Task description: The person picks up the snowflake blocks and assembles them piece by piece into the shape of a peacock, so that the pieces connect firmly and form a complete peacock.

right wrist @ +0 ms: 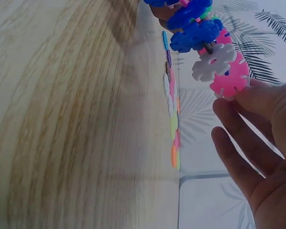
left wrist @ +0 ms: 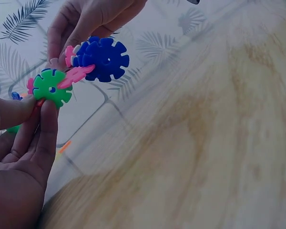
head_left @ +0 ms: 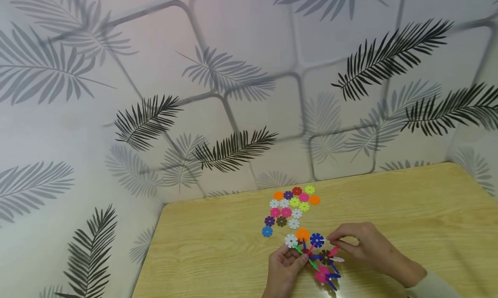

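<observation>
A: Starting near: holding what?
B: Pinching cluster (head_left: pixel 325 255) with left hand (head_left: pixel 282 267); with right hand (head_left: pixel 363 246), pinching white piece (head_left: pixel 324 240) at cluster's right side.
A: Between 2 hands, then?
B: Yes, above wood-grain table (head_left: pixel 210 241).
A: And farther?
B: Past loose discs (head_left: pixel 285 210) lying flat, up to wall (head_left: pixel 342 151) patterned with leaves and rounded frames.

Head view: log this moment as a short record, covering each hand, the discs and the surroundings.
Left hand: holds a cluster of joined discs
Right hand: pinches a pale disc at the cluster's edge; whether it is slotted in is unclear
Loose discs: various colours, lying on the table beyond the hands
Table: wood-grain top
Wall: leaf-patterned, behind the table
</observation>
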A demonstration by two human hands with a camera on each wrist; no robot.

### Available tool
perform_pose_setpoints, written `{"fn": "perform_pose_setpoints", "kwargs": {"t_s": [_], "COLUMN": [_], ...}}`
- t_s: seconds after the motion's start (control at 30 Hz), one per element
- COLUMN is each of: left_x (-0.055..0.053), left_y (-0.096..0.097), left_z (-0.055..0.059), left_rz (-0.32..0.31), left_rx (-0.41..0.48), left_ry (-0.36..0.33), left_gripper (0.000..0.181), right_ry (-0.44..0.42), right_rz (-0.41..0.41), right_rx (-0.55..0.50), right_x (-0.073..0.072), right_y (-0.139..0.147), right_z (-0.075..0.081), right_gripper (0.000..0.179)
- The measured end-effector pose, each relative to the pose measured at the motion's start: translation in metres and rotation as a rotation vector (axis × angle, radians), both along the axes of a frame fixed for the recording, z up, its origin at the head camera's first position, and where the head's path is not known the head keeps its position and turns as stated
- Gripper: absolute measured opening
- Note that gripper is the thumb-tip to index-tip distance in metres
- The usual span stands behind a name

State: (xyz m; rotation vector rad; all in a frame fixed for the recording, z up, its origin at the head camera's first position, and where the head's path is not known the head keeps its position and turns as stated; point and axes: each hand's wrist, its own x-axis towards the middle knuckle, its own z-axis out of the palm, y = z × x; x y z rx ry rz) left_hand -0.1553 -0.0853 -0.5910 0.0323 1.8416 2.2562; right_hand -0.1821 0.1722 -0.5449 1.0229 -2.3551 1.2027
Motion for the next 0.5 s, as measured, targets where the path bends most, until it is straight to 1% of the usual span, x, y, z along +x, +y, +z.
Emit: {"fn": "perform_pose_setpoints", "kwargs": {"t_s": [0.13,0.2,0.27,0.37,0.5], "left_x": [0.0,0.0,0.0,0.0,0.001], "left_y": [0.001,0.001,0.001,0.001,0.0], "left_z": [-0.001,-0.002,-0.002,0.0,0.0], "left_rz": [0.04,0.052,0.059,0.062,0.045], "left_rx": [0.024,0.038,0.053,0.075,0.11], "left_ry": [0.018,0.028,0.022,-0.016,-0.067], "left_gripper": [0.032,0.034,0.035,0.036,0.037], "right_ry": [-0.046,-0.073,-0.106,-0.176,-0.296], "right_rz": [0.004,0.006,-0.005,-0.039,-0.099], "right_rx": [-0.002,-0.008,-0.015,-0.041,-0.045], "right_x": [-0.001,-0.002,-0.004,-0.01,-0.021], "right_y": [0.001,0.002,0.003,0.003,0.002], "right_z": [0.002,0.003,0.005,0.007,0.004], "right_gripper": [0.031,0.03,0.029,0.025,0.02]}}
